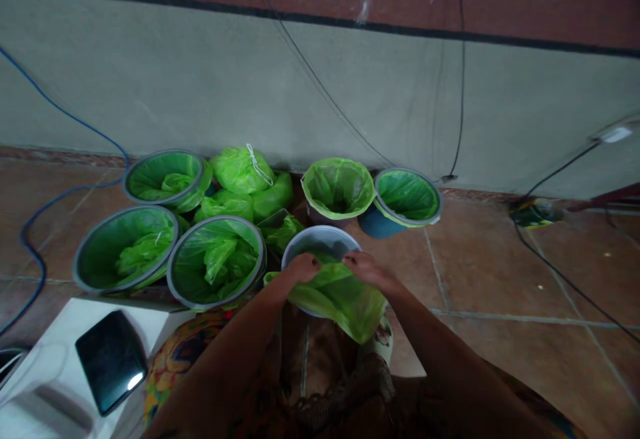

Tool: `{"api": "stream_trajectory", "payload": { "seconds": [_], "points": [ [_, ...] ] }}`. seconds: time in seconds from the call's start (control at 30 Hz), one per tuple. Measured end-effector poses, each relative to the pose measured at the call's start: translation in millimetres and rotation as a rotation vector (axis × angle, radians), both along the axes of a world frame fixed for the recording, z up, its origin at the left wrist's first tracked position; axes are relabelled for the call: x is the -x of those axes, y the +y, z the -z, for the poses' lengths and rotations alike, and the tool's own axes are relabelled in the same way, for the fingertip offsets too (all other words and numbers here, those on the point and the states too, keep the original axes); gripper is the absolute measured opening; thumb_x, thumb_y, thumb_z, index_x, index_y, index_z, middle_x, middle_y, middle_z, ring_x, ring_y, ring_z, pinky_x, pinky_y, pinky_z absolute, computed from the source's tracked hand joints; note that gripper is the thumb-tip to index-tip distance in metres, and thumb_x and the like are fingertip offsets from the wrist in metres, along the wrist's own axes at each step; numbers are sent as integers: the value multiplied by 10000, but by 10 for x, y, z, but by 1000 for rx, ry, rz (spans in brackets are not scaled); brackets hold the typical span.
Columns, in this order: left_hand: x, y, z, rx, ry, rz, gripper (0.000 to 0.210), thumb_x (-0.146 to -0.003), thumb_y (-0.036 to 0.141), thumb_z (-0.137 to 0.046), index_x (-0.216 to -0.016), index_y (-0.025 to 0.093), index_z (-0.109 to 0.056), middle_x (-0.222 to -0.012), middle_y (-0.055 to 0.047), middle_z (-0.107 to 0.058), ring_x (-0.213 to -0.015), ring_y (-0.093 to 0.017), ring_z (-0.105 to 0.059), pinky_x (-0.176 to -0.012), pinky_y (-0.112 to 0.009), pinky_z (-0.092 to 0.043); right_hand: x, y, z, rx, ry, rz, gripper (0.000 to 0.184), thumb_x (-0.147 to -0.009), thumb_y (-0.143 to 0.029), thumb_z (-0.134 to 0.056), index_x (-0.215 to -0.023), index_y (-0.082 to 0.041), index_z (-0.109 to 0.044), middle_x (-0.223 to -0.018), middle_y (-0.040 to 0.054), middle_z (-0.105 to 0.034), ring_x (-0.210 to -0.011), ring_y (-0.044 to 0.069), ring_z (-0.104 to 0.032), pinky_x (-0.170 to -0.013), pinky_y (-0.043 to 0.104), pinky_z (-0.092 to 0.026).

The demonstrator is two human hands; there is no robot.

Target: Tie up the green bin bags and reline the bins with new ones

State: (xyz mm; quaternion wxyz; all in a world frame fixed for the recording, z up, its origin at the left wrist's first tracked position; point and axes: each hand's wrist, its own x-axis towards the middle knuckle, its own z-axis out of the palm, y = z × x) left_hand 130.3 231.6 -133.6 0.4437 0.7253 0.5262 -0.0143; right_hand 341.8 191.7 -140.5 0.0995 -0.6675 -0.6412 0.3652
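Observation:
Right in front of me stands a light grey bucket (320,234) on the floor. A thin green plastic bag (357,302) drapes over its near rim, and part of it hangs down outside toward my feet. My left hand (303,268) pinches the bag's edge at the left of the bucket opening. On the other side, my right hand (367,271) grips the same edge near the right rim. Both sets of fingers are closed on the plastic, with a short stretch of it between them. The bucket's lower part is hidden by the bag and my arms.
Buckets lined with green bags stand left (125,249), centre left (217,262) and back left (167,179). Tied green bags (243,169) lie against the wall. Two more lined bins (337,189) stand behind. A white table (55,332) holds a black device (113,362). Cables cross wall and floor.

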Motion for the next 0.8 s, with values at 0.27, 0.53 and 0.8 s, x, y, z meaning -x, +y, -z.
{"api": "stream_trajectory", "payload": {
  "seconds": [0.27, 0.53, 0.8],
  "points": [
    [68, 212, -109, -67, -260, 67, 174, -673, 68, -592, -790, 136, -700, -727, -15, -664, -702, -151, -568, -671, -250, -422, -139, -50, -89, -42, 288, 127, 433, -704, -150, -635, -1136, -150, -666, -1029, 100, -709, -918, 238, -666, -823, 373, -520],
    [-12, 148, -252, -396, -150, 2, 97, -696, 80, -576, -727, 167, -604, -747, -7, -596, -713, -142, -531, -673, -255, -403, 167, 117, -283, -236, 114, 26, 140, -745, -156, -613, -849, -198, -697, -891, 37, -707, -849, 189, -637, -817, 307, -475],
    [71, 152, -326, -354, -155, 40, 215, -871, 305, -535, -789, 172, -683, -760, -35, -641, -739, -168, -573, -708, -274, -417, 229, 160, -251, -318, -87, 210, 143, -748, -133, -599, -853, -196, -673, -900, 55, -695, -806, 179, -623, -752, 273, -455]
  ]
}}
